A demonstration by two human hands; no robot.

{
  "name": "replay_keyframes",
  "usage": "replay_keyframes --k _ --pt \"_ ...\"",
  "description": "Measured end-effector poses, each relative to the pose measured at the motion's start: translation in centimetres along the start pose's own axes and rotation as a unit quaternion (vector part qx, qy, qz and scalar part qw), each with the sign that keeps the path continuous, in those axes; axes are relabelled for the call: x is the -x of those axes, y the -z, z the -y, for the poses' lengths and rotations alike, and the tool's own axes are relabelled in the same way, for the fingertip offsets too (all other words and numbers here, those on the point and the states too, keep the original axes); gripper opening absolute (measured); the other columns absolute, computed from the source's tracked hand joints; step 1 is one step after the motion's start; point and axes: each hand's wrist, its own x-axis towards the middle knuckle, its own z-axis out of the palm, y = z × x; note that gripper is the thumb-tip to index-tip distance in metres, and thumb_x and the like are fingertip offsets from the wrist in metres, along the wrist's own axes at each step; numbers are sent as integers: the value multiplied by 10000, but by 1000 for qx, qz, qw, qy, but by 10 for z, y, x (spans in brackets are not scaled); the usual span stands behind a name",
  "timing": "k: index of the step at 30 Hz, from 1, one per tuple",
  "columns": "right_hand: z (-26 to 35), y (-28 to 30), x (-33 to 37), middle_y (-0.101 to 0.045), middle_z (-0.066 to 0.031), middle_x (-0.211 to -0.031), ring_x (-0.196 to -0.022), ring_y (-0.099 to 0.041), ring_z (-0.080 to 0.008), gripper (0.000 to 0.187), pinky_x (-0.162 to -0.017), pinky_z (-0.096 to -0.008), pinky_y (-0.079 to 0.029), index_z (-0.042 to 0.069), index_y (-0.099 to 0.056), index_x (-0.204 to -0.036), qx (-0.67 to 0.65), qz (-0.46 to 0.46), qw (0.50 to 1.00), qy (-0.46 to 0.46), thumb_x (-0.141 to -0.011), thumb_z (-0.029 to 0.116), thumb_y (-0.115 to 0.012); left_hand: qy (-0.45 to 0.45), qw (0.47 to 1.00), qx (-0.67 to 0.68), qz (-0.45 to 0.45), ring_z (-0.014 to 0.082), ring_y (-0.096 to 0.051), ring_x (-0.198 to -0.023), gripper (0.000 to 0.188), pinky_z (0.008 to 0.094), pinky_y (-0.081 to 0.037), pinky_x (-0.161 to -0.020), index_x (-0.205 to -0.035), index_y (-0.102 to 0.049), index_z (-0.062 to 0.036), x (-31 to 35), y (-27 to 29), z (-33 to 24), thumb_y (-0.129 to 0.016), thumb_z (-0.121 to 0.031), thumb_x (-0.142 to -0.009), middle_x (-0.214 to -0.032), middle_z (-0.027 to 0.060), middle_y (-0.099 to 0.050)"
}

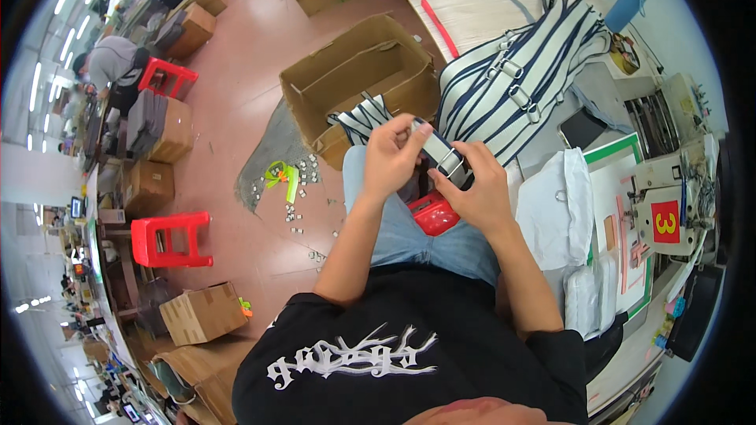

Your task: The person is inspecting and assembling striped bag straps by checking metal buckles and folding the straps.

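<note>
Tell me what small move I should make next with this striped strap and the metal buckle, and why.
Perhaps draw the striped strap gently taut with your left grip while your right grip steadies the metal buckle. The left pinches the strap and the right holds at the buckle, so a light pull might test its threading, which isn't clear here.

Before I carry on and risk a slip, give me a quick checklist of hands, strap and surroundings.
1. Left hand on the navy-and-white strap: ok, fingers pinch its upper end.
2. Right hand steadying the strap: ok, fingers grip it near the metal buckle.
3. Strap fully threaded through that buckle: cannot tell, fingers hide part of it.
4. Striped straps within view: ok, bundled on the table to the right.
5. Cardboard box ahead open: ok, its top is open.
6. Floor free of loose bits: not ok, small pale pieces lie scattered.
</note>
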Motion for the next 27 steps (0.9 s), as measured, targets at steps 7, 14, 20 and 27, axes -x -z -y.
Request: replay_keyframes --k 7,14,20,27 --pt "-1 12 5 -648 -136 -895 -774 -657 -289 402 -705 -365 -535 -19 -691 -1072 -20 78 997 -19 -770 166 -880 -35 968 17 -246 79 -583 -605 202 232 -468 -528 -901 -687 -78 -66 169 20 -690 -227 -1036 -754 -9 -651" --pt "-2 28 -1 -654 -133 -896 -782 -675 -293 404 -703 -374 -547 -12 -689 -1060 -36 173 984 -39 -770 198 -876 -1 930 -27 -368 81 -607 -642 150 228 -505 -533 -930 -693 -103 -53 357 40 -696 -224 -1019 -780 -27 -640" --pt "6 20 -2 -642 -118 -892 -791 -636 -259 400 -715 -343 -518 -3 -696 -1066 -83 198 977 -4 -758 181 -870 90 905 -210 -358 102 -617 -682 166 260 -515 -605 -939 -727 -73 -3 434 67 -703 -221 -1009 -793 6 -663" --pt "13 13 0 -648 -107 -967 -877 -668 -294 400 -790 -373 -541 65 -702 -1163 -125 229 965 -27 -817 184 -864 36 985 -170 14 181 -698 -1063 290 338 -535 -960 -1220 -733 -22 1 195 43 -698 -218 -1009 -1132 75 -749"
